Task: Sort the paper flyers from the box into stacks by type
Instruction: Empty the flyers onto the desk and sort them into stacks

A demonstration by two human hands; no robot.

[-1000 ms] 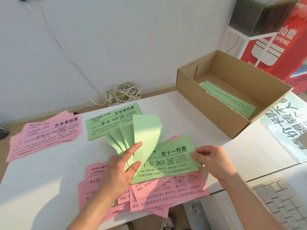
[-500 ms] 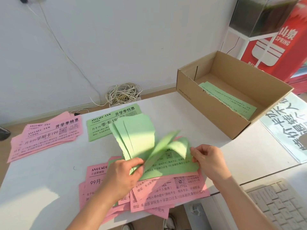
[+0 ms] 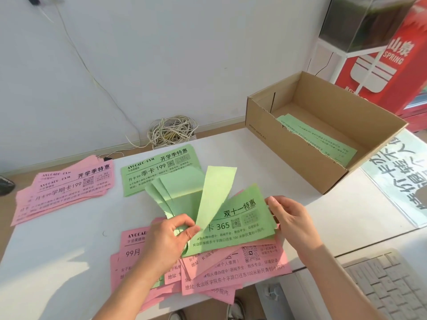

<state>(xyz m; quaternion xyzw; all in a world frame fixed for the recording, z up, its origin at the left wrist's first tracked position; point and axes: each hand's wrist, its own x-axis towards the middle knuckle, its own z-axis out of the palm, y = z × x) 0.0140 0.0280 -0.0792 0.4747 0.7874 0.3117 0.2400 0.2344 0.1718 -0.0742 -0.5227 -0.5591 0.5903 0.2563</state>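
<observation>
While the left hand (image 3: 171,236) pinches the near ends of a fan of green flyers (image 3: 178,192), blank backs showing, the right hand (image 3: 291,218) pinches the right edge of the printed green sheet (image 3: 245,220) at the bottom of that bundle.

Head view, the only one. One curled sheet (image 3: 217,195) stands up out of the fan, lit pale, between the other backs and the printed sheet. The bundle sits over a loose pink pile (image 3: 233,271) at the near edge of the table (image 3: 69,245); whether it rests on the pile cannot be told.

Far left on the table: pink stack (image 3: 64,192), edges splayed. Just to its right: green stack (image 3: 159,168), its near corner hidden behind the fan.

Cardboard box (image 3: 288,153) at the table's far right, open on top; more green paper (image 3: 321,139) lies flat inside along the near wall.

Off the table: cable coil (image 3: 172,131) by the wall, keyboard (image 3: 392,294) lower right, red cabinet (image 3: 388,70) upper right.
</observation>
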